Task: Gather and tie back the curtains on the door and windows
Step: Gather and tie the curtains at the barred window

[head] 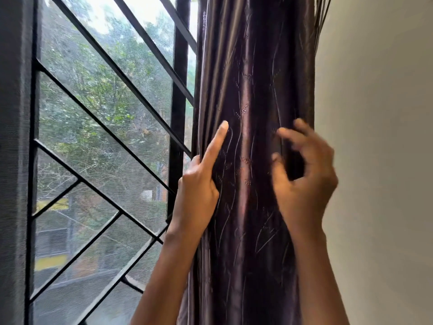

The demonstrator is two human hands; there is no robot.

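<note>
A dark purple satin curtain (253,90) with stitched leaf patterns hangs gathered in a narrow bundle between the window and the wall. My left hand (199,184) holds the bundle's left edge. Its index finger lies straight up the front of the cloth and its other fingers curl behind the edge. My right hand (304,177) is blurred at the bundle's right side, its fingers curled into the outer folds with the thumb in front. Thin dark strings (322,22) hang at the curtain's upper right edge.
A window (105,113) with a black metal grille and insect mesh fills the left side, with trees and a building outside. A dark frame post (14,160) stands at the far left. A plain cream wall (379,137) lies to the right of the curtain.
</note>
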